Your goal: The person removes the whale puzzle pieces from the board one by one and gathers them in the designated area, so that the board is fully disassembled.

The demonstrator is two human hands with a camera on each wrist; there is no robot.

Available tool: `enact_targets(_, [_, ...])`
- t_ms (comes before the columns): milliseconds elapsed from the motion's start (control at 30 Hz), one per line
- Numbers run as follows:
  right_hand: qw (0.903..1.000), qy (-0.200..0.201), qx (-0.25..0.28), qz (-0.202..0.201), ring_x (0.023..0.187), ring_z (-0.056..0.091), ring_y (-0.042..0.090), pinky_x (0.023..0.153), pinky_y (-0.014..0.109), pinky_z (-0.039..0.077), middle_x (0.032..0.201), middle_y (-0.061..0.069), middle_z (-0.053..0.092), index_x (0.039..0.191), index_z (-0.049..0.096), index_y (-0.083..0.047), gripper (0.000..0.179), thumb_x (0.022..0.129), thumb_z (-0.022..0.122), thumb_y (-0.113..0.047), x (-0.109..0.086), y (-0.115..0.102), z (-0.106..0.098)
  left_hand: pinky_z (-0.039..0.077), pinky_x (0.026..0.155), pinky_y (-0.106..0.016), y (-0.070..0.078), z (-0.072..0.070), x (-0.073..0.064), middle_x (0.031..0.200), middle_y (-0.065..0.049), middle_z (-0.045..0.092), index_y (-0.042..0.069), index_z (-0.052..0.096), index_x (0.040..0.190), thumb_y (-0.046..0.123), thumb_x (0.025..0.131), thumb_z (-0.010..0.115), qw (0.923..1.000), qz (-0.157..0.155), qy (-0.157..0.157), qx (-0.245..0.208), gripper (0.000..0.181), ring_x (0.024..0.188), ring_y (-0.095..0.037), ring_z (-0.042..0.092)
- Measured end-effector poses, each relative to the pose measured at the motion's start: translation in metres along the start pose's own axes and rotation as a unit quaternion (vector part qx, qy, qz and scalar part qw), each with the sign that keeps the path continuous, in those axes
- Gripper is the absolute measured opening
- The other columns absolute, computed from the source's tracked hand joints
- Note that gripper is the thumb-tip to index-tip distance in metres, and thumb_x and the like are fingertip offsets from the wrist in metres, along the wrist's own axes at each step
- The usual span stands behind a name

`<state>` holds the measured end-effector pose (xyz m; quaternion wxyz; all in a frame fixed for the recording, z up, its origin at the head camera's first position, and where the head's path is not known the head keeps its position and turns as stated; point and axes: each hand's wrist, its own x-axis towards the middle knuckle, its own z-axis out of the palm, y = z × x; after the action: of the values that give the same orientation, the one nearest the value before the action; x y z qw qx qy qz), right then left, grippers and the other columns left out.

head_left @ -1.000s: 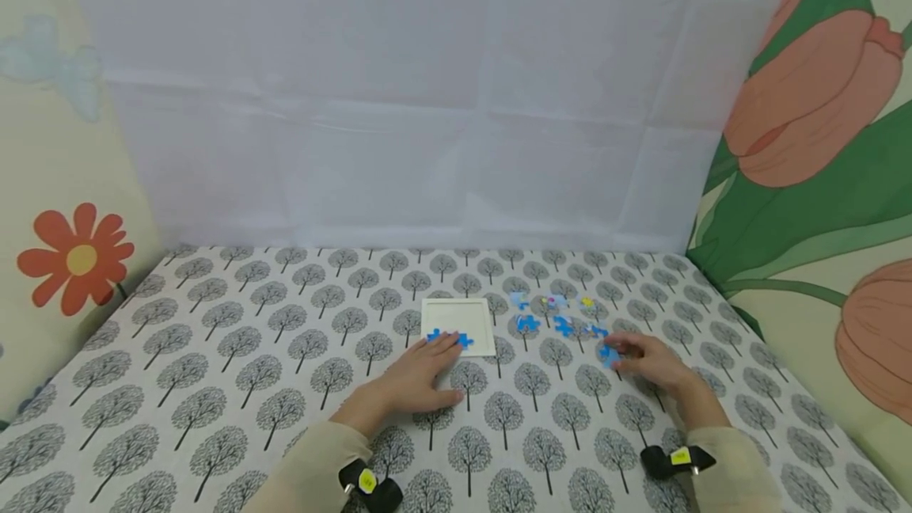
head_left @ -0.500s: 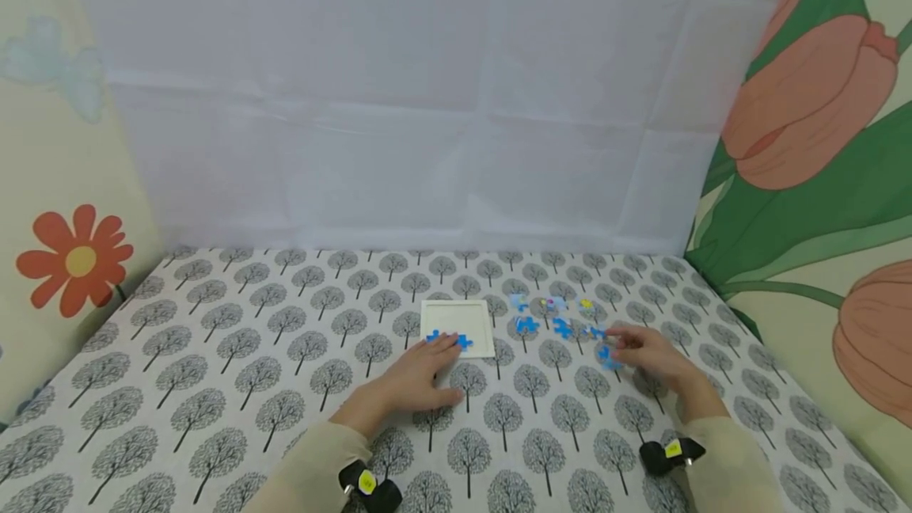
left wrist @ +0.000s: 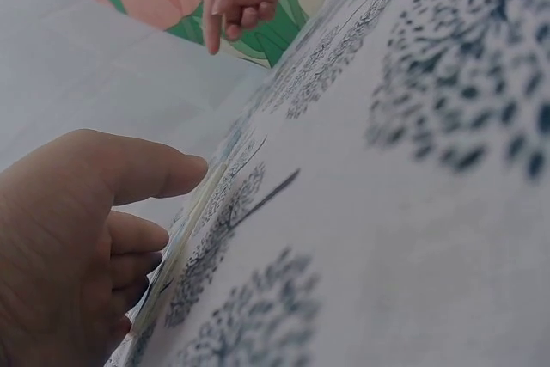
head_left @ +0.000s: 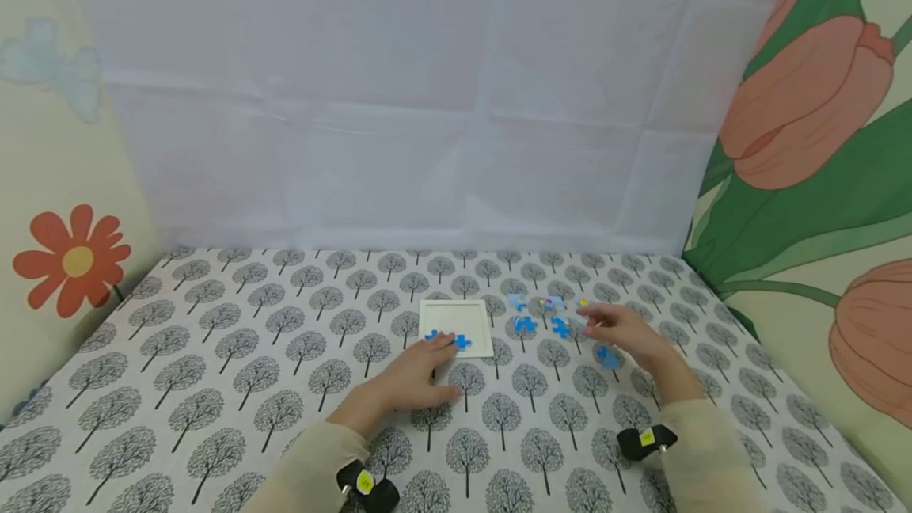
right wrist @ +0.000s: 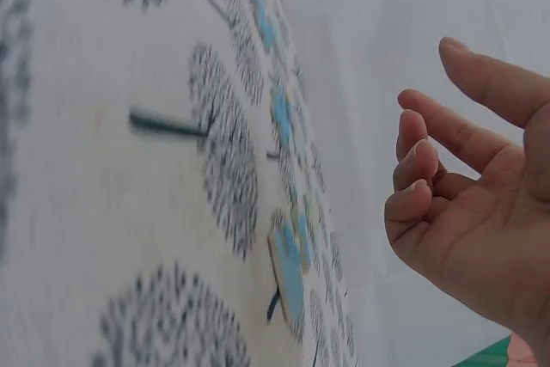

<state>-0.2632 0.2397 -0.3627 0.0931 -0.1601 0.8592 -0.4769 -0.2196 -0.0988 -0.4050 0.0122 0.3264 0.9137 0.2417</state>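
Note:
My left hand (head_left: 420, 370) lies flat at the front of a square white puzzle tray (head_left: 488, 331), its fingertips over blue jigsaw pieces (head_left: 462, 342) along the tray's lower side. In the left wrist view the thumb (left wrist: 155, 169) sticks out beside the tray edge. My right hand (head_left: 627, 332) hovers over loose jigsaw pieces to the tray's right. Seen from the right wrist, that hand (right wrist: 473, 178) holds nothing, thumb apart from the loosely bent fingers. Below it lies a blue piece (head_left: 608, 357); two blue pieces (head_left: 526, 324) (head_left: 560, 328) are to its left.
Farther back are a pale blue piece (head_left: 517, 302), a piece with pink and yellow spots (head_left: 552, 303) and one with yellow (head_left: 583, 302), partly by the right fingertips. A tree-print cloth (head_left: 306, 402) covers the table, and a white sheet (head_left: 399, 101) hangs behind.
My right hand has moved from the front blue piece up and to the left over the pieces, and now covers where another blue piece lay. The left hand stays put.

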Motion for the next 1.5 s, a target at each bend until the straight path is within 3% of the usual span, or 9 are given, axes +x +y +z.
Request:
enact_targets(233, [0.9992,-0.011,0.013,-0.036,0.081,0.049,0.023,0.069,0.045,0.042,0.093,0.01,0.051,0.119,0.048,0.005,0.042,0.083,0.058,-0.016,0.013,-0.011,0.016,0.017,0.099,-0.045,0.002,-0.002,-0.003,0.135,-0.019,0.028,-0.004,0.037,0.128,0.034,0.078,0.058,0.9999,-0.011,0.006,0.003,0.067,0.123,-0.033,0.022])
enact_targets(700, [0.996,-0.051,0.049,-0.055,0.082,0.05,0.018,0.075,0.044,0.042,0.092,0.011,0.053,0.117,0.048,0.006,0.04,0.082,0.059,-0.009,0.043,-0.037,0.068,0.017,0.098,-0.046,-0.003,-0.008,-0.014,0.135,-0.02,0.025,-0.006,0.034,0.129,0.044,0.081,0.051,0.9975,-0.041,0.025,0.051,0.071,0.124,-0.034,0.021])
enact_targets(967, [0.9961,-0.061,0.017,-0.061,0.075,0.052,0.016,0.066,0.036,0.045,0.088,0.005,0.054,0.117,0.051,0.002,0.041,0.081,0.061,-0.016,0.056,-0.046,0.103,0.015,0.099,-0.046,-0.007,-0.006,-0.017,0.137,-0.018,0.023,-0.005,0.032,0.13,0.046,0.081,0.051,0.9964,-0.063,0.03,0.049,0.073,0.125,-0.033,0.017])
enact_targets(1167, [0.9953,-0.066,0.01,-0.07,0.072,0.051,0.016,0.059,0.031,0.045,0.088,0.004,0.053,0.114,0.053,0.001,0.038,0.082,0.06,-0.017,0.061,-0.047,0.122,0.014,0.099,-0.047,-0.007,-0.007,-0.018,0.137,-0.018,0.022,-0.005,0.032,0.131,0.046,0.082,0.05,0.9967,-0.062,0.023,0.047,0.073,0.125,-0.033,0.016])
enact_targets(1333, [0.9941,-0.066,-0.04,-0.077,0.079,0.052,0.017,0.063,0.029,0.045,0.093,0.004,0.054,0.114,0.054,-0.001,0.038,0.082,0.06,-0.02,0.062,-0.047,0.132,0.013,0.099,-0.048,-0.008,-0.006,-0.018,0.137,-0.019,0.022,-0.006,0.031,0.131,0.046,0.082,0.05,0.9974,-0.058,0.018,0.037,0.073,0.125,-0.034,0.015])
enact_targets(1500, [0.9943,-0.041,-0.073,-0.066,0.084,0.052,0.019,0.068,0.03,0.045,0.096,0.005,0.055,0.111,0.057,-0.002,0.037,0.08,0.062,-0.021,0.063,-0.046,0.138,0.013,0.099,-0.049,-0.009,-0.005,-0.018,0.137,-0.019,0.022,-0.006,0.03,0.131,0.046,0.082,0.05,0.9978,-0.052,0.018,0.037,0.074,0.125,-0.034,0.015])
